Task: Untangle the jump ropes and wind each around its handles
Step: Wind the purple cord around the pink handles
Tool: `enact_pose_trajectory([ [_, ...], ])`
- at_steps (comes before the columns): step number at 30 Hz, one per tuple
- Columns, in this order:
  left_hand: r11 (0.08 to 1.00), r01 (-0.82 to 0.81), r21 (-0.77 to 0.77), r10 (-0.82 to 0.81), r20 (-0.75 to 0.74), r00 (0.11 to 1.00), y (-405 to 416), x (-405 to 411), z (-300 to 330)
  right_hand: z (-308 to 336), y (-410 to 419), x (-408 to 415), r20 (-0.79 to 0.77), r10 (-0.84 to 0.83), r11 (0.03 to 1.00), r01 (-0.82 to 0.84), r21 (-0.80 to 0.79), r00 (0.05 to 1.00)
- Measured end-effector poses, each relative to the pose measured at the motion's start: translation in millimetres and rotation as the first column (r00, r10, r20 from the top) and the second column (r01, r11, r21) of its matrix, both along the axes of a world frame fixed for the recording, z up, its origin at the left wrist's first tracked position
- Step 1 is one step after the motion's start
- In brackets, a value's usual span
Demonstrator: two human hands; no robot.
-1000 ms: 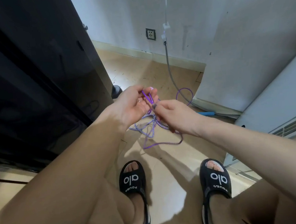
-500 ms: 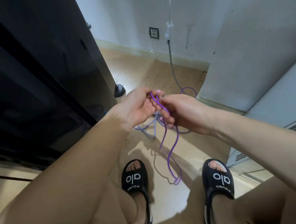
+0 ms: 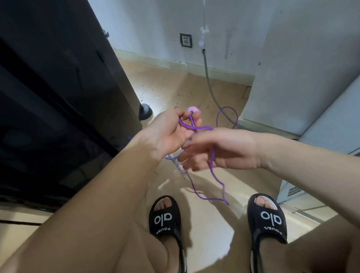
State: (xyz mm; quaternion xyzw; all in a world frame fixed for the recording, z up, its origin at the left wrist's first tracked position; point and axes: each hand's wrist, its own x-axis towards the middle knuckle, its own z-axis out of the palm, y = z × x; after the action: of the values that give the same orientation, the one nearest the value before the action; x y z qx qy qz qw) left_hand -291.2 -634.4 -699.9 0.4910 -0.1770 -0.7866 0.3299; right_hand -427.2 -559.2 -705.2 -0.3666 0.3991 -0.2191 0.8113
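Note:
My left hand is raised in front of me and pinches a pink handle with the purple jump rope running out of it. My right hand sits just below and to the right, blurred, its fingers spread and pointing left. The purple rope drapes over it and hangs in a loop down toward the floor. A second loop of purple rope arcs behind the hands. A white-and-purple striped rope shows under my left hand, partly hidden.
I stand in black sandals on a tan floor. A tall black cabinet fills the left. A white wall with a socket and a grey cable lies ahead. A white unit stands at the right.
My right hand has let go of its pinch and dropped lower with spread fingers. The pink handle now shows at my left fingertips. The hanging purple loop swung right.

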Motion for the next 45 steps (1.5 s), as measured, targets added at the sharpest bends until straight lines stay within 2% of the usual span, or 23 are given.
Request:
enact_pose_trajectory([
  [3, 0.999, 0.045, -0.031, -0.045, 0.001, 0.999, -3.8, 3.7, 2.1, 9.5, -0.3, 7.1, 0.048, -0.205, 0.977, 0.202, 0.066, 0.978],
  [5, 1.000, -0.011, -0.027, 0.010, -0.023, 1.000, -7.2, 6.3, 2.8, 9.6, 5.0, 10.0, -0.238, -0.122, 0.987, 0.092, -0.133, 0.964],
  [6, 0.999, -0.041, -0.006, 0.040, -0.033, 0.999, -8.8, 7.2, 2.6, 7.2, 11.0, 12.9, -0.447, -0.006, 0.966, -0.111, -0.235, 0.895],
  [7, 0.999, -0.053, 0.010, 0.053, -0.030, 0.998, -10.2, 8.0, 2.0, 4.1, 18.8, 16.3, -0.640, 0.143, 0.899, -0.369, -0.235, 0.755],
  [9, 0.998, -0.058, 0.024, 0.059, -0.009, 0.998, -11.0, 8.5, 1.7, -7.4, 38.7, 22.6, -0.791, 0.491, 0.656, -0.752, 0.059, 0.366],
  [11, 0.998, -0.058, 0.030, 0.058, 0.013, 0.998, -11.9, 8.5, 0.3, -20.2, 53.7, 24.2, -0.641, 0.762, 0.385, -0.859, 0.339, 0.089],
  [12, 0.998, -0.058, 0.023, 0.058, 0.021, 0.998, -11.4, 8.0, -0.1, -23.3, 55.3, 21.2, -0.584, 0.810, 0.328, -0.862, 0.387, 0.046],
  [14, 0.998, -0.061, 0.001, 0.061, 0.011, 0.998, -7.8, 5.6, 1.3, -23.9, 43.7, 9.5, -0.613, 0.768, 0.452, -0.837, 0.308, 0.189],
  [15, 0.998, -0.055, -0.005, 0.055, -0.011, 0.998, -5.8, 4.0, 2.1, -22.1, 33.9, 3.4, -0.636, 0.666, 0.625, -0.757, 0.191, 0.389],
  [17, 1.000, -0.026, -0.013, 0.026, -0.023, 0.999, -1.1, 0.2, 4.5, -12.4, 12.5, -8.3, -0.527, 0.325, 0.917, -0.398, -0.029, 0.785],
  [19, 0.999, -0.005, -0.031, 0.005, -0.025, 1.000, 3.0, -3.2, 7.8, -6.8, 0.0, -11.9, -0.377, 0.043, 0.990, -0.090, -0.109, 0.925],
  [23, 0.996, 0.060, -0.060, -0.064, -0.058, 0.996, 6.5, -4.4, 14.6, -7.7, -0.4, -6.3, -0.544, -0.004, 0.951, -0.165, -0.261, 0.839],
  [25, 0.998, 0.056, -0.042, -0.057, -0.026, 0.998, 5.0, -5.1, 13.2, -4.7, 0.3, -0.2, -0.480, -0.029, 0.942, -0.137, -0.306, 0.877],
  [28, 0.999, 0.046, -0.008, -0.046, -0.001, 0.999, 3.1, -6.7, 12.8, -1.1, -0.3, 7.0, -0.270, -0.251, 0.917, 0.139, -0.373, 0.930],
  [30, 0.999, 0.042, -0.017, -0.042, -0.006, 0.999, 1.2, -6.6, 12.7, 0.8, 1.7, 4.4, -0.337, -0.283, 0.872, 0.094, -0.480, 0.898],
  [33, 1.000, 0.003, 0.027, -0.002, -0.038, 0.999, -0.2, -4.8, 10.9, -4.1, 16.4, 4.3, -0.545, 0.151, 0.827, -0.408, -0.387, 0.825],
  [35, 0.999, -0.009, 0.037, 0.009, -0.014, 1.000, -2.1, -3.5, 7.8, -13.9, 30.7, 8.3, -0.578, 0.515, 0.707, -0.695, -0.131, 0.632],
  [37, 1.000, -0.018, 0.016, 0.018, 0.007, 1.000, -4.5, -2.6, 5.2, -19.2, 35.5, 10.3, -0.605, 0.637, 0.616, -0.787, 0.027, 0.478],
  [39, 1.000, 0.002, -0.002, -0.002, -0.003, 1.000, -4.0, -4.5, 5.1, -16.9, 25.7, 3.6, -0.599, 0.501, 0.757, -0.652, -0.047, 0.625],
  [41, 0.999, 0.032, -0.024, -0.032, -0.009, 0.999, -0.3, -8.7, 7.8, -6.3, 8.8, -1.8, -0.388, 0.166, 0.948, -0.255, -0.191, 0.907],
  [42, 0.999, 0.037, -0.030, -0.037, -0.013, 0.999, 1.2, -10.4, 9.4, 0.6, 1.3, -2.1, -0.247, -0.009, 0.981, -0.039, -0.190, 0.969],
  [43, 0.999, 0.035, -0.031, -0.036, -0.023, 0.999, 1.1, -11.6, 9.9, 2.7, -5.2, -0.9, -0.157, -0.142, 0.978, 0.113, -0.177, 0.977],
  [45, 0.999, 0.039, -0.031, -0.040, -0.029, 0.999, -2.0, -11.2, 10.7, -3.7, -9.9, 2.3, -0.243, -0.227, 0.945, 0.153, -0.290, 0.943],
])
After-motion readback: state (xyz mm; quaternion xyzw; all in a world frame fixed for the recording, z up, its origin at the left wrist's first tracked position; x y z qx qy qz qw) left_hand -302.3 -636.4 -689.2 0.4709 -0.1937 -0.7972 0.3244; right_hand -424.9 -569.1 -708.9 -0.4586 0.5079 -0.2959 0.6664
